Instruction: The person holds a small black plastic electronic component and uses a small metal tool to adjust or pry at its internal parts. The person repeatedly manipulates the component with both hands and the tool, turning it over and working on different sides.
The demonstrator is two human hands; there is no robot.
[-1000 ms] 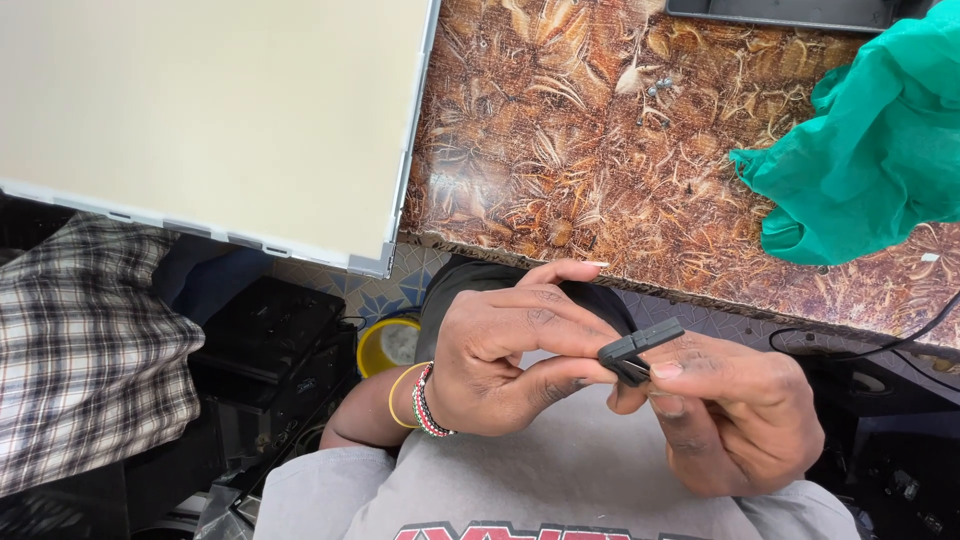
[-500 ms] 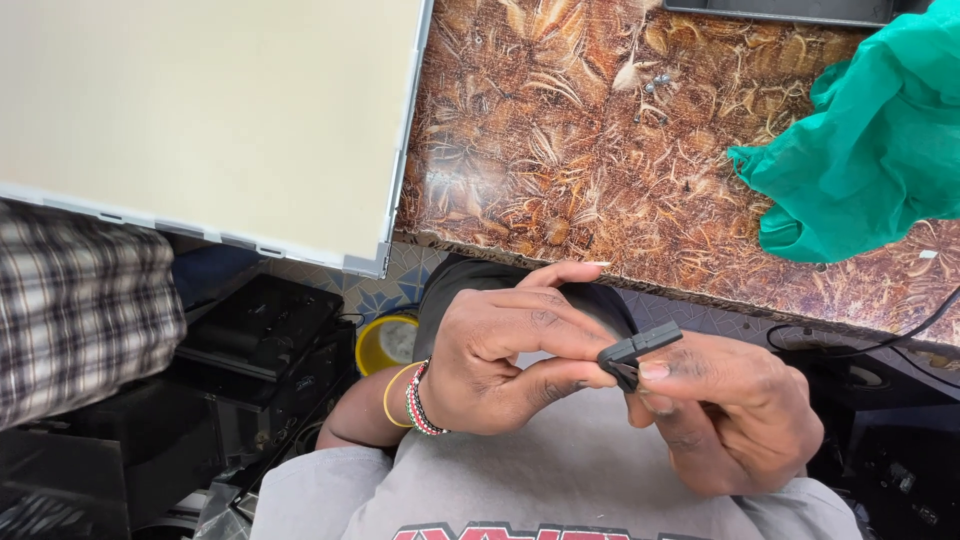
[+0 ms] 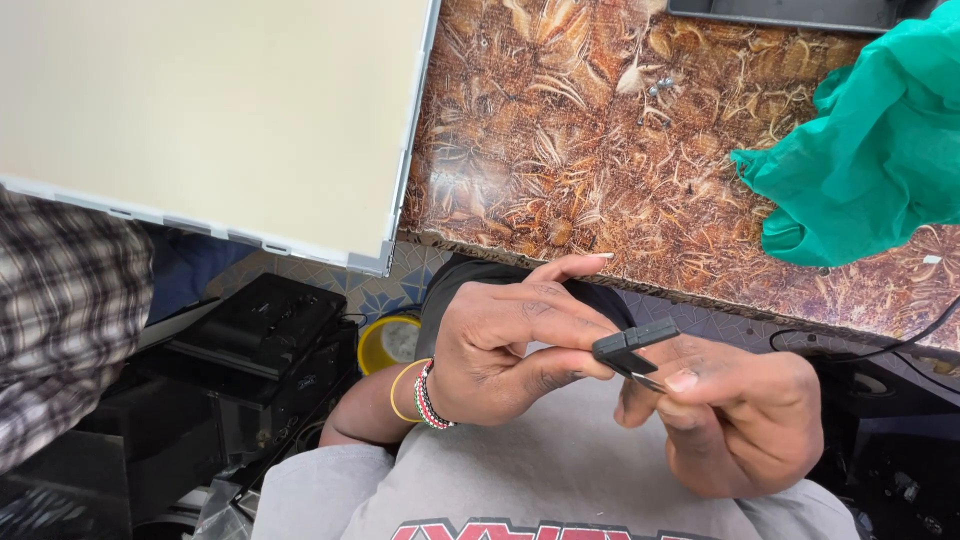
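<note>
My left hand (image 3: 505,340) and my right hand (image 3: 735,415) meet in front of my chest, below the table edge. Between their fingertips sits a small flat black rectangular part (image 3: 632,343). The left thumb and fingers pinch its left end. The right thumb and forefinger pinch it from below and to the right, where a thin metal tip shows. Beaded and yellow bands circle my left wrist (image 3: 420,392).
A brown patterned table (image 3: 600,170) lies ahead. A large pale flat panel (image 3: 200,110) overhangs its left edge, a green cloth (image 3: 870,160) lies at right, small screws (image 3: 655,88) rest near the middle. Black boxes (image 3: 265,340) and a yellow ring (image 3: 385,340) are below; a plaid-sleeved person (image 3: 60,310) is left.
The plaid-clothed person at left has drawn back toward the left edge, uncovering the black boxes. My hands and the black part have hardly moved.
</note>
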